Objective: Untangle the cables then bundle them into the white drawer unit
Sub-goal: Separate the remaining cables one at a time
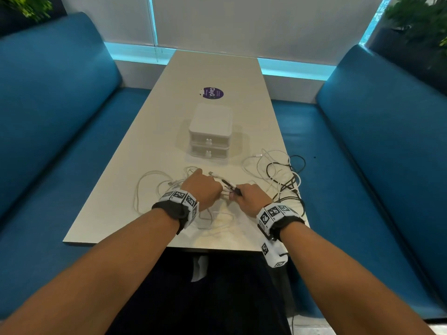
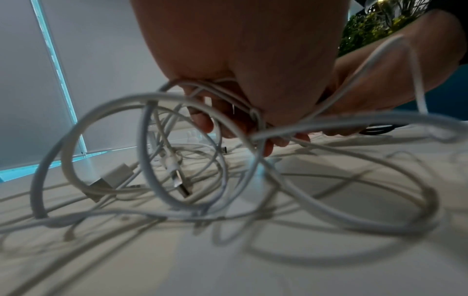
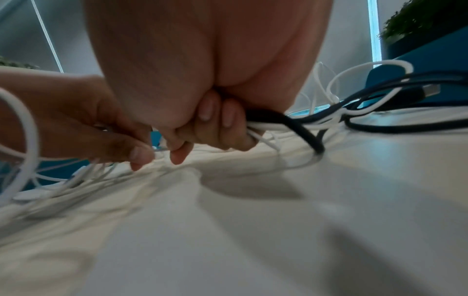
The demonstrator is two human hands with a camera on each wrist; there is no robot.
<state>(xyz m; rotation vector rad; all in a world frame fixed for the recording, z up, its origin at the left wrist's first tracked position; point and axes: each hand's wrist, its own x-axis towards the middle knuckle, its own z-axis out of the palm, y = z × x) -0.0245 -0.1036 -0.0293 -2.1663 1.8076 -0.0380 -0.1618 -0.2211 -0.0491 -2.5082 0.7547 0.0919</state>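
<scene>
A tangle of white cables (image 1: pixel 154 187) and black cables (image 1: pixel 287 180) is spread over the near end of the table. My left hand (image 1: pixel 203 189) grips white cable loops (image 2: pixel 192 124), fingers curled round them. My right hand (image 1: pixel 246 197) grips a black cable (image 3: pixel 291 122) together with white strands (image 3: pixel 260 136). The two hands sit close together, nearly touching. The white drawer unit (image 1: pixel 210 132) stands just beyond them with both drawers shut.
The table (image 1: pixel 121 201) is narrow, with blue bench seats (image 1: pixel 60 117) on both sides. A purple sticker (image 1: pixel 212 93) lies behind the drawer unit. Some black cable loops (image 1: pixel 298 163) overhang the table's right edge. A USB plug (image 2: pixel 181 184) lies among the white loops.
</scene>
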